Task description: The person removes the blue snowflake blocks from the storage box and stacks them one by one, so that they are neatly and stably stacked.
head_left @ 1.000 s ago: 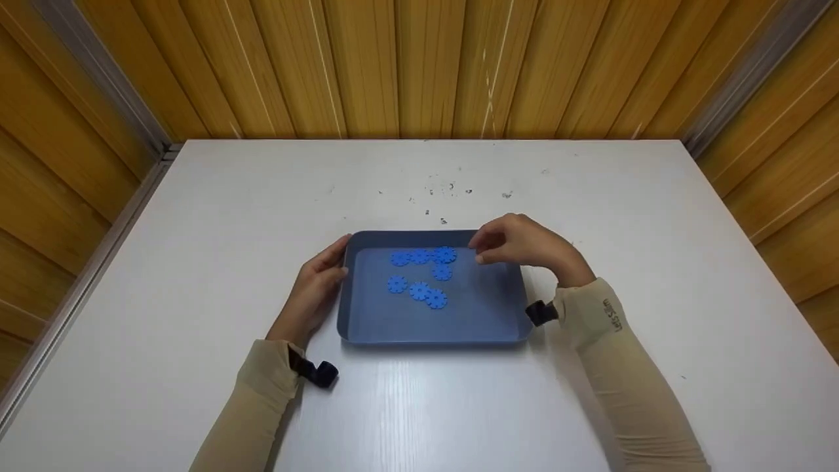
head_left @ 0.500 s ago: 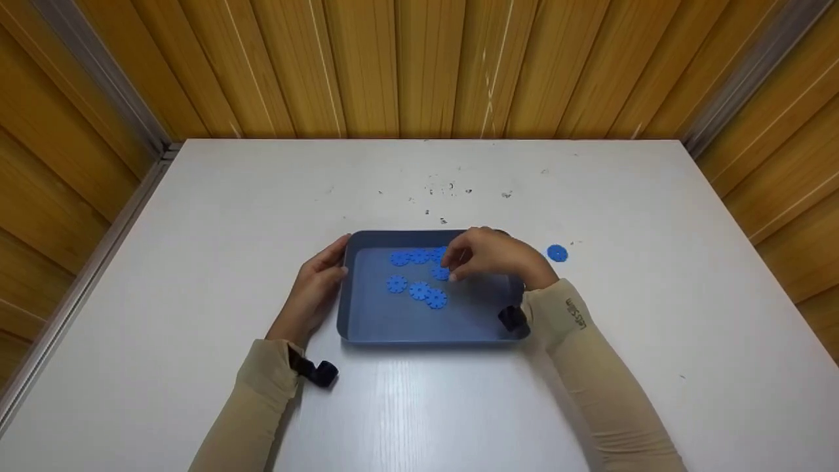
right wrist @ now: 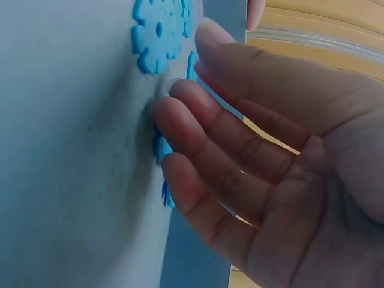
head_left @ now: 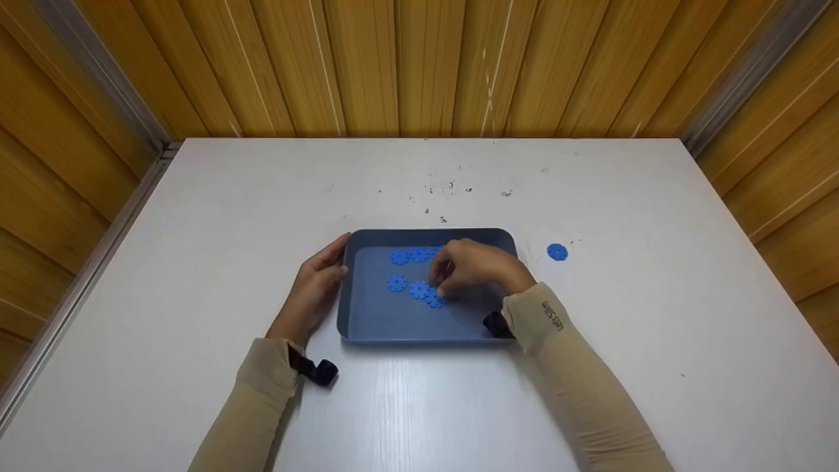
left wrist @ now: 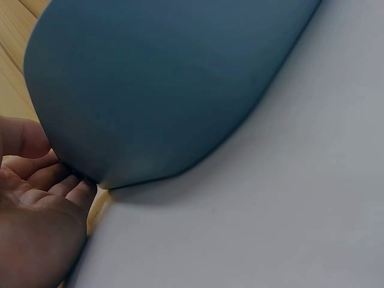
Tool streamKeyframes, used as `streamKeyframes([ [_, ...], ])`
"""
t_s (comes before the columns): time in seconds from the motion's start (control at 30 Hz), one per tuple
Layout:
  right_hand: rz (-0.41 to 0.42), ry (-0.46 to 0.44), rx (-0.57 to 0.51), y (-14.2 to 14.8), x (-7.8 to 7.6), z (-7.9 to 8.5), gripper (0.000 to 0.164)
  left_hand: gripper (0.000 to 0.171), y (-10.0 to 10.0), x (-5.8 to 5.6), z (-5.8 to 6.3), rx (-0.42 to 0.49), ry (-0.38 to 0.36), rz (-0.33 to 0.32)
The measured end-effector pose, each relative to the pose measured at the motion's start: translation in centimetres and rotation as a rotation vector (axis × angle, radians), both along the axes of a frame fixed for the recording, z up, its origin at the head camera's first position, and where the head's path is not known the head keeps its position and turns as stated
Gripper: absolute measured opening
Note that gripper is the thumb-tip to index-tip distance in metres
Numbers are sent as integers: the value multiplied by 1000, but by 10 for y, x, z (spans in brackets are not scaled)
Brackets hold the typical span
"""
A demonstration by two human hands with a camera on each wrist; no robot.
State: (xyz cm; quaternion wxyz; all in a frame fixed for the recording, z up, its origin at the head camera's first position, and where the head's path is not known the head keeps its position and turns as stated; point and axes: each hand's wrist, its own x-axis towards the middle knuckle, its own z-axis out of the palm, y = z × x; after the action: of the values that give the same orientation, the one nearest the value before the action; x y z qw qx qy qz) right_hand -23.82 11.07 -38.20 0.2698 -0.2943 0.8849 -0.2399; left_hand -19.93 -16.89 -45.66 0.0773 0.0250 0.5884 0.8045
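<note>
A blue-grey tray lies on the table. My left hand grips its left side, and in the left wrist view the thumb and fingers pinch the tray's wall. Several flat blue notched discs are inside: a back row, a lone disc at left, and an overlapping pair nearer the front. Over the tray, my right hand has its fingertips beside that pair. The right wrist view has a gap between thumb and loosely bent fingers, with a notched disc close by. The right hand partly hides some discs.
Another blue notched disc lies on the white table, right of the tray. Small dark marks dot the table behind the tray. Wooden panels stand along the back and both sides.
My right hand has moved left and toward the front, from the tray's back right to the front pair. A blue disc now shows on the table at right. The left hand keeps its place.
</note>
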Motion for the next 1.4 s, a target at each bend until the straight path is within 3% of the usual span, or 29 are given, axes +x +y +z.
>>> streamKeyframes([
  [0.63,-9,-27,-2,-10,3,-13,22,62,0,1,0,10,17,0],
  [1.0,23,16,-9,-8,3,-12,18,62,-1,0,-1,-3,3,0],
  [1.4,6,-8,-57,-2,4,-7,12,62,0,0,-1,-11,4,1],
])
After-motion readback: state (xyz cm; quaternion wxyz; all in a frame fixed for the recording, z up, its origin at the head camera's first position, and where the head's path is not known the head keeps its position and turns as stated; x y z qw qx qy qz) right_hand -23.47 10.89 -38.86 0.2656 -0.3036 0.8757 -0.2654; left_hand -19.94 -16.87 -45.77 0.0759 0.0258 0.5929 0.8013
